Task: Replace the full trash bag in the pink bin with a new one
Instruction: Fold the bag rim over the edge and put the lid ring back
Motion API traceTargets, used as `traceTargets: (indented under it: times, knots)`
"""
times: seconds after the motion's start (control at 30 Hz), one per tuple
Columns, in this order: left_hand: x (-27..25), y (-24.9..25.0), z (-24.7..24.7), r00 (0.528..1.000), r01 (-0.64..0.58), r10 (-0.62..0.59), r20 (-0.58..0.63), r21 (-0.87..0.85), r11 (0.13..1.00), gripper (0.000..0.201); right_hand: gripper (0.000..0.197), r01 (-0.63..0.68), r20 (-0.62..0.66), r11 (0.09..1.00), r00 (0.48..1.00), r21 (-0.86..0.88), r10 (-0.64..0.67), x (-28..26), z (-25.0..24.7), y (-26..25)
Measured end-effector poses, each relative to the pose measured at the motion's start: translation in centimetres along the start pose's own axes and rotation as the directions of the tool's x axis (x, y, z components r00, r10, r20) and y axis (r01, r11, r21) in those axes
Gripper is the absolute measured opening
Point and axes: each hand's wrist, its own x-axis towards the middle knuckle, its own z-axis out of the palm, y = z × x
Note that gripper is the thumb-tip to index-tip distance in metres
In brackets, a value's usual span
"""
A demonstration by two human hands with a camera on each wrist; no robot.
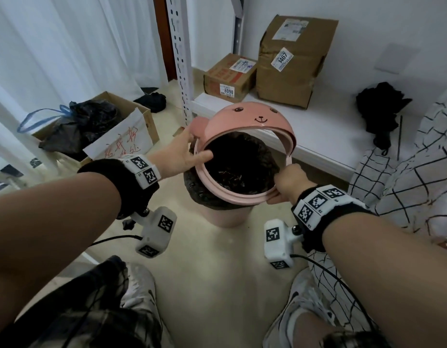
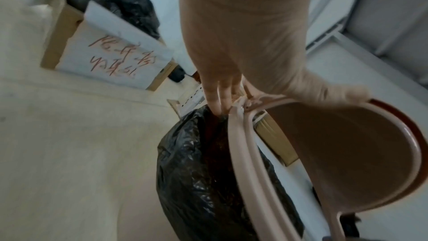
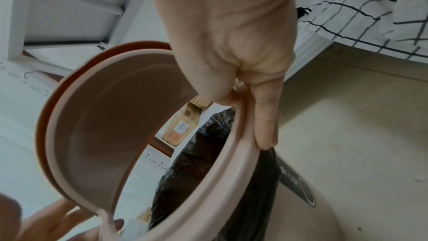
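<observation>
On the floor at far left, a cardboard box (image 1: 132, 131) holds a tied black bag. The left hand (image 1: 178, 156) clamps the pink ring (image 1: 238, 195) of the lid, thumb inside it. The left wrist view alone shows its fingers (image 2: 216, 98) reaching the black trash bag (image 1: 199, 187), probably touching it. That bag lines the pink bin (image 1: 230, 218) on the floor. The right hand (image 1: 288, 183) grips the ring's near edge; only the right wrist view shows its fingers (image 3: 266, 116) curled round it.
</observation>
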Motion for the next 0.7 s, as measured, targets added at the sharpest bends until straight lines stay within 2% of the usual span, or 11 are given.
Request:
traceTargets:
  times: [0.07, 0.17, 0.3, 0.43, 0.53, 0.63, 0.7]
  knots:
    - [0.9, -0.3, 0.1, 1.000, 0.006, -0.010, 0.028, 0.141, 0.990, 0.068, 0.029, -0.003, 0.025, 1.000, 1.000, 0.017, 0.002, -0.3, 0.3, 0.0]
    - [1.8, -1.1, 1.0, 0.987, 0.141, -0.103, -0.125, 0.351, 0.926, 0.065, 0.026, 0.049, 0.043, 0.999, 0.998, 0.005, -0.049, -0.8, 0.7, 0.0]
    - [2.5, -2.0, 0.9, 0.982, 0.181, -0.147, -0.117, 0.384, 0.905, 0.066, 0.029, 0.119, 0.012, 0.987, 0.993, -0.111, -0.118, -0.5, 0.6, 0.0]
    - [3.4, -2.7, -0.1, 0.979, 0.189, -0.133, -0.157, 0.432, 0.882, 0.082, 0.038, 0.197, 0.027, 0.965, 0.980, -0.173, -0.195, 0.1, 0.9, -0.4]
    - [3.4, -2.7, 0.0, 0.973, 0.200, -0.128, -0.190, 0.431, 0.880, 0.078, 0.044, 0.265, 0.043, 0.923, 0.964, -0.280, -0.263, 0.0, 1.1, -0.5]
    - [3.5, -3.2, 0.5, 0.973, 0.199, -0.116, -0.197, 0.479, 0.855, 0.073, 0.036, 0.242, 0.087, 0.926, 0.970, -0.291, -0.226, -0.1, 1.0, 0.1]
    - [3.5, -3.0, 1.2, 0.970, 0.227, -0.155, -0.189, 0.460, 0.858, 0.066, 0.033, 0.212, 0.093, 0.941, 0.977, -0.265, -0.194, 0.2, 0.9, 0.6]
